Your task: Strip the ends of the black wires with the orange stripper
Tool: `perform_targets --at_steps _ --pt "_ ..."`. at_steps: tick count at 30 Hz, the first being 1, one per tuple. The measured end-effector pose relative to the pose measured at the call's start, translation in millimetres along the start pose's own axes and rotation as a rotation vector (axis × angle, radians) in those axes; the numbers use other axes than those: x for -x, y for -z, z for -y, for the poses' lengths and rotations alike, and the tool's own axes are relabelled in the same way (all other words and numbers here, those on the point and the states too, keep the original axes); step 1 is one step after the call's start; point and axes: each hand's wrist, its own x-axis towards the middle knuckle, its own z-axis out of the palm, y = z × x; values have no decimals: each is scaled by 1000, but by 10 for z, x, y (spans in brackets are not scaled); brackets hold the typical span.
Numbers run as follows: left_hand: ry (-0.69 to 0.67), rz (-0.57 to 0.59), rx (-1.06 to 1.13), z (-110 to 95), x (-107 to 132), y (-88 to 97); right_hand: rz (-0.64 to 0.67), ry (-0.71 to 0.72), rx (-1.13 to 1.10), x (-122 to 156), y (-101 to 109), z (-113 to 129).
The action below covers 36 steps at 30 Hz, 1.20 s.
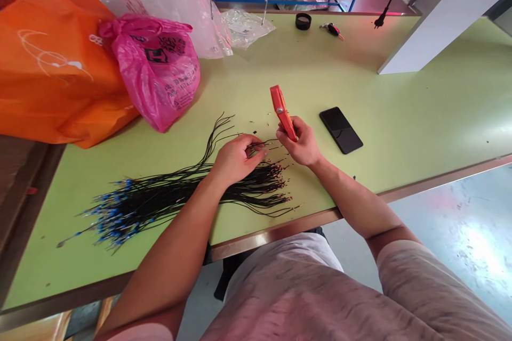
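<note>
My left hand (240, 157) is closed, its thumb and fingertips pinching the end of a thin black wire (273, 141) above the table. Under and beside it lies a thick bundle of black wires (160, 197), with blue sleeves at the left ends and copper-coloured tips at the right. My right hand (300, 142) is wrapped round a red hand tool with a silver pivot, which looks like a wire stripper (282, 109). The tool points up and away from me, just right of the wire ends. Several loose wires (212, 138) curve up behind my left hand.
A black phone (341, 130) lies right of my right hand. Pink (160, 74) and orange (60, 64) bags fill the back left, beside clear plastic (244, 26). A black ring (303, 21), keys (332, 30), a plug (380, 20) and a white post (432, 26) are farther back.
</note>
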Motion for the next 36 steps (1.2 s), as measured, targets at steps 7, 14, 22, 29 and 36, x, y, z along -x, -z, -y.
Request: perform_targets --at_steps 7,14,22,29,36 --pt "-36 -14 -97 33 7 -111 43 58 55 41 -15 56" --pt "26 -138 357 104 -51 0 -3 93 77 24 17 34" --pt "110 -160 756 45 -98 108 54 276 218 22 -30 -152" --pt "83 -110 954 44 -108 136 146 428 390 58 -54 -203" --pt "95 -121 978 121 -105 107 146 428 423 75 -72 -169"
